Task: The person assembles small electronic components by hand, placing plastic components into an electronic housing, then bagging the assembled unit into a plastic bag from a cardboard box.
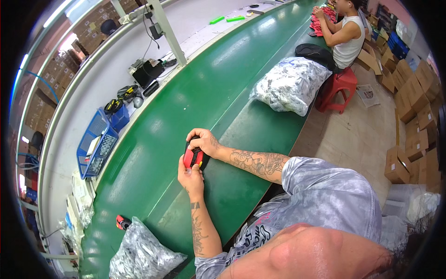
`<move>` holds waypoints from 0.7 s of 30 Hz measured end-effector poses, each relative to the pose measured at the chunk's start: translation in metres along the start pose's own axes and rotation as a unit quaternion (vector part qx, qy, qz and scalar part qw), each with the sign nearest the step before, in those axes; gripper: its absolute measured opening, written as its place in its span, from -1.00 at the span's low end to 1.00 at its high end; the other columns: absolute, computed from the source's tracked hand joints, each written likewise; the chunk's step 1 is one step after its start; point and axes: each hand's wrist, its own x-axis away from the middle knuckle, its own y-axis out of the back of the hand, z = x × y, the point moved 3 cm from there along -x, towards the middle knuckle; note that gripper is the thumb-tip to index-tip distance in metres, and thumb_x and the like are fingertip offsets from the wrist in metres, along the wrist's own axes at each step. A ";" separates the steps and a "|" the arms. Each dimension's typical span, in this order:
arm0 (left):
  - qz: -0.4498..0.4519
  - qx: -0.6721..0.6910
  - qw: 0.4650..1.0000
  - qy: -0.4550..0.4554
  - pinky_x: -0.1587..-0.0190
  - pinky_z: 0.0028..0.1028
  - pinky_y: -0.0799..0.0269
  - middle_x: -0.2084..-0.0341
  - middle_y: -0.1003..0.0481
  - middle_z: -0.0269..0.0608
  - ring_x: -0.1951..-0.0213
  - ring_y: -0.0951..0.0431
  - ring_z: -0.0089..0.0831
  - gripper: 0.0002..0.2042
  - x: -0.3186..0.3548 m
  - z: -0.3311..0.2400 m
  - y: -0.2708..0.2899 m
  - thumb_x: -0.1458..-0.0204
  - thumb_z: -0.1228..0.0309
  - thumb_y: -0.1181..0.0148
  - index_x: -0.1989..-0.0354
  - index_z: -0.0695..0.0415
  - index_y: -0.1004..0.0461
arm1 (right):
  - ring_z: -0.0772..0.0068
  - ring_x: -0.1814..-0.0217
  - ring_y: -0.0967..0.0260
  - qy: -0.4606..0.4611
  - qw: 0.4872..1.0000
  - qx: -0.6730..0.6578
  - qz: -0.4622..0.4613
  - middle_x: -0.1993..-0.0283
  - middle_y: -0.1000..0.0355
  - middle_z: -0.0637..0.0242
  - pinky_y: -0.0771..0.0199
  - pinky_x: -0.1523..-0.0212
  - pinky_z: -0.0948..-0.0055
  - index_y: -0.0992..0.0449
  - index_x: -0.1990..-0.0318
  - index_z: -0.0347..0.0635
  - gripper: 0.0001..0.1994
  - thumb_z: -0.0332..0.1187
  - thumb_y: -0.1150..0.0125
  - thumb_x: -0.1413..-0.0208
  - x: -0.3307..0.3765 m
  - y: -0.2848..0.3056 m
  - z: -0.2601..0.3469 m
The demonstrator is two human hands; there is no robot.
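Note:
My left hand and my right hand are close together over the green work surface. Between them they grip a small, rounded red-and-black device with a bit of yellow near its lower right end. My right hand wraps its upper part, while the fingers of my left hand press on the lower end. The fingers partly cover it, so its exact kind cannot be made out. A similar red-and-black device lies at the lower left, against a clear plastic bag filled with small silvery packets.
Another full plastic bag sits at the right edge, beside a black bag. Beyond, a person works at red items. A blue basket stands on the left ledge. Cardboard boxes stack at right, near a red stool.

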 end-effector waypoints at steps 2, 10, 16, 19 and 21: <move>-0.013 -0.034 0.999 0.012 0.66 -0.61 -0.29 0.50 -0.46 -0.33 0.64 -0.38 -0.66 -0.49 0.001 0.004 0.003 -0.10 0.67 -0.16 -0.28 0.23 -0.35 | 0.56 0.33 -0.47 0.005 1.000 -0.028 -0.001 0.36 -0.53 0.34 -0.48 0.24 0.54 -0.57 0.28 -0.28 -0.82 -0.50 -0.30 0.11 0.002 -0.002 -0.008; -0.031 -0.134 0.977 -0.161 0.47 -0.50 -0.45 0.36 -0.55 -0.25 0.46 -0.51 -0.54 -0.57 -0.027 0.020 0.042 -0.01 0.56 -0.22 -0.12 0.29 -0.49 | 0.44 0.30 -0.49 -0.023 0.998 -0.047 -0.046 0.34 -0.53 0.30 -0.56 0.22 0.42 -0.53 0.29 -0.26 -0.84 -0.59 -0.26 0.08 -0.010 -0.043 0.000; -0.161 -0.115 0.976 -0.086 0.33 -0.36 -0.58 0.21 -0.58 -0.05 0.40 -0.61 -0.33 -0.49 0.002 0.029 0.061 0.03 0.63 -0.21 -0.19 0.27 -0.41 | 0.30 -0.09 -0.50 0.050 0.976 0.208 0.037 -0.06 -0.55 0.10 -0.46 -0.15 0.33 -0.55 -0.09 -0.34 -0.54 -0.18 -0.39 -0.18 0.012 -0.049 -0.016; -0.197 -0.123 0.966 -0.110 0.01 -0.25 -0.56 0.17 -0.61 0.07 0.13 -0.64 -0.16 -0.41 0.017 0.012 0.052 0.09 0.57 -0.28 -0.24 0.19 -0.39 | -0.04 -0.34 -0.33 0.207 0.805 0.551 0.073 -0.24 -0.42 -0.08 -0.27 -0.36 0.09 -0.58 -0.19 -0.01 -0.49 -0.03 -0.42 -0.11 0.039 -0.005 -0.008; -0.183 -0.035 0.978 -0.094 0.25 -0.31 -0.59 0.38 -0.61 -0.03 0.38 -0.64 -0.31 -0.66 0.012 0.014 0.050 0.04 0.47 -0.31 0.03 0.21 -0.58 | -0.05 -0.16 -0.42 0.239 0.745 0.617 0.081 -0.11 -0.45 -0.06 -0.41 -0.21 0.08 -0.61 -0.16 0.09 -0.51 0.00 -0.44 -0.08 0.052 -0.010 0.001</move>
